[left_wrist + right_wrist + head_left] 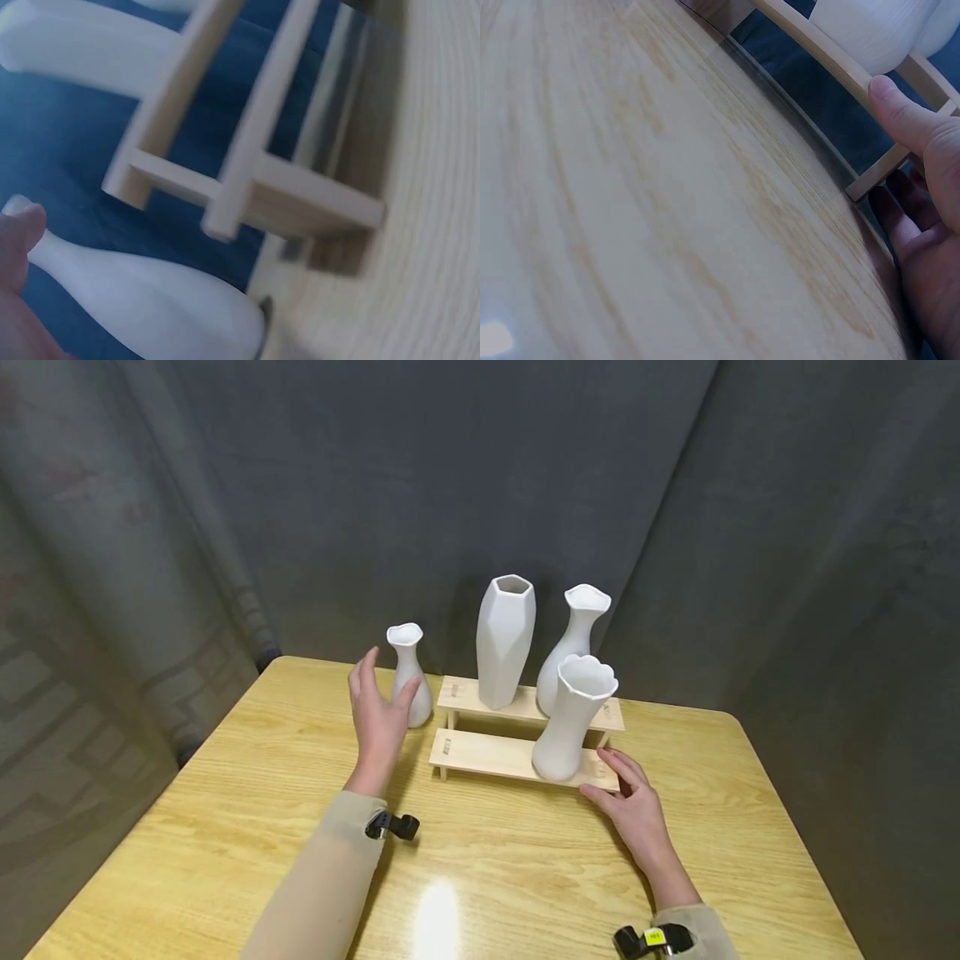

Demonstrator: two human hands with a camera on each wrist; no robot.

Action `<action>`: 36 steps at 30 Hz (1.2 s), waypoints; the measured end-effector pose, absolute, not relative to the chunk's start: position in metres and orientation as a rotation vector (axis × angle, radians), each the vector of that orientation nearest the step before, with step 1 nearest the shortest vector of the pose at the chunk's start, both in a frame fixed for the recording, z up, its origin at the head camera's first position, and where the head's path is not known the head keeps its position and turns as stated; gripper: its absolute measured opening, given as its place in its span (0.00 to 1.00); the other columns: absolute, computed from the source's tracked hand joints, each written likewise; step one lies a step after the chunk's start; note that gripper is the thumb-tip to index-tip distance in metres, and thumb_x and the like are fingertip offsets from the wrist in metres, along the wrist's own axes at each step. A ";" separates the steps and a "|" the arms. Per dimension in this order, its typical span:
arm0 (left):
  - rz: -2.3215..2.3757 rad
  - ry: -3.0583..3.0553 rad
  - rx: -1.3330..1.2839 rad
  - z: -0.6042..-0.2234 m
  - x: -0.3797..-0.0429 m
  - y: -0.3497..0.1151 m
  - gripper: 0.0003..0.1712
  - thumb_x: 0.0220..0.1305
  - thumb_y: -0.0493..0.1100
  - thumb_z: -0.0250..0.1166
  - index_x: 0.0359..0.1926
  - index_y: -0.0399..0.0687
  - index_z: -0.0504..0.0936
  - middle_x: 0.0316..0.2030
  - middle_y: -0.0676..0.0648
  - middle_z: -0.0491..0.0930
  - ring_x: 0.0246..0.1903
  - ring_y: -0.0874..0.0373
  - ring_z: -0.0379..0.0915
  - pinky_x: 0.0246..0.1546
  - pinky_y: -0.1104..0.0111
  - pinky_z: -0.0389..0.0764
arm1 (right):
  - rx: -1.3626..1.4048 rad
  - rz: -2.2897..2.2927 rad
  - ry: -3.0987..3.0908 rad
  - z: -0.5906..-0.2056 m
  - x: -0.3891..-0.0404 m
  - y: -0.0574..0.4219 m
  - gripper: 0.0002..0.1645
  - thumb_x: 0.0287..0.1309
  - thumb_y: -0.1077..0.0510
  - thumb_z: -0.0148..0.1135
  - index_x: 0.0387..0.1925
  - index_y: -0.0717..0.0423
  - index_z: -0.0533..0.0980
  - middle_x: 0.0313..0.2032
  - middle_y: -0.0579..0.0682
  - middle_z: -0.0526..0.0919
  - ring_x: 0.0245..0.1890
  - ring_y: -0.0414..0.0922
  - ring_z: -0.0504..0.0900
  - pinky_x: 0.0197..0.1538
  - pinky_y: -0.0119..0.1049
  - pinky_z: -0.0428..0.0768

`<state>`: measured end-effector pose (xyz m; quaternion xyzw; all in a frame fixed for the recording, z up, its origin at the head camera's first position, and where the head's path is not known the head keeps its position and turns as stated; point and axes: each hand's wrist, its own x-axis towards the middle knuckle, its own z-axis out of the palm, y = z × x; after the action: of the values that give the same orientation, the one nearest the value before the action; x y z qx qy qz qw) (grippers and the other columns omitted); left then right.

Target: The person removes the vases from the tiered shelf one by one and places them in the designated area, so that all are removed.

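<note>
A small white vase (pixel 407 681) with a wavy rim stands on the table left of a two-step wooden stand (pixel 480 752). My left hand (pixel 378 718) is beside that vase, thumb and fingers spread apart. In the left wrist view the thumb (pixel 28 225) overlaps the neck of the small vase (pixel 161 300); contact cannot be told. My right hand (pixel 633 806) grips the right end of the stand's lower step, its thumb (pixel 900 112) at the front edge and its other fingers round the end. A scallop-rimmed white vase (pixel 564 735) stands on that step, near the right hand.
On the upper step stand a tall faceted white vase (pixel 506 643) and a wavy-rimmed white vase (pixel 573 643), the latter partly hidden by the scalloped one. The wooden table (pixel 510 868) reaches back to a grey curtain (pixel 420 510).
</note>
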<state>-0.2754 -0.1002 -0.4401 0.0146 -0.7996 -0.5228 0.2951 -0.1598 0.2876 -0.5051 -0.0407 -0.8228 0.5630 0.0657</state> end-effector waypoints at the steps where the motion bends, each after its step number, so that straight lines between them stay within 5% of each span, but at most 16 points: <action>1: -1.388 -2.095 0.045 -0.437 -0.272 -0.100 0.47 0.72 0.49 0.79 0.83 0.47 0.66 0.78 0.37 0.62 0.78 0.41 0.61 0.77 0.44 0.66 | -0.123 1.695 -2.486 -0.505 -0.160 0.288 0.48 0.67 0.48 0.81 0.82 0.51 0.71 0.84 0.53 0.60 0.85 0.56 0.56 0.58 0.13 0.71; 9: -1.412 -1.925 -0.071 -0.406 -0.248 -0.083 0.44 0.69 0.45 0.81 0.80 0.47 0.71 0.74 0.40 0.64 0.75 0.47 0.62 0.74 0.45 0.66 | -0.137 1.695 -2.483 -0.503 -0.160 0.289 0.48 0.67 0.48 0.81 0.82 0.51 0.71 0.83 0.53 0.60 0.85 0.56 0.56 0.58 0.13 0.71; 14: -1.410 -1.922 -0.214 -0.394 -0.233 -0.063 0.45 0.68 0.45 0.82 0.80 0.44 0.71 0.72 0.37 0.66 0.72 0.41 0.66 0.69 0.40 0.71 | -0.127 1.676 -2.494 -0.504 -0.160 0.290 0.48 0.67 0.48 0.80 0.82 0.52 0.70 0.84 0.54 0.60 0.85 0.57 0.56 0.58 0.13 0.71; 26: -1.430 -1.976 -0.451 -0.377 -0.204 -0.018 0.47 0.66 0.45 0.83 0.80 0.42 0.70 0.72 0.38 0.69 0.74 0.46 0.66 0.75 0.49 0.69 | -0.129 1.651 -2.508 -0.505 -0.160 0.288 0.48 0.67 0.48 0.81 0.82 0.53 0.70 0.84 0.55 0.60 0.85 0.59 0.57 0.58 0.12 0.69; 36: -1.545 -2.108 -0.503 -0.367 -0.186 0.026 0.51 0.65 0.50 0.84 0.83 0.52 0.67 0.74 0.43 0.68 0.74 0.48 0.67 0.74 0.47 0.71 | -0.117 1.657 -2.505 -0.505 -0.160 0.288 0.48 0.67 0.48 0.81 0.82 0.53 0.70 0.84 0.54 0.59 0.85 0.58 0.56 0.59 0.12 0.69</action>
<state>-0.1861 0.0264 -0.3670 -0.1837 -0.7693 -0.5639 0.2378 -0.1603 0.2885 -0.5055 -0.0388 -0.8316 0.5499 0.0677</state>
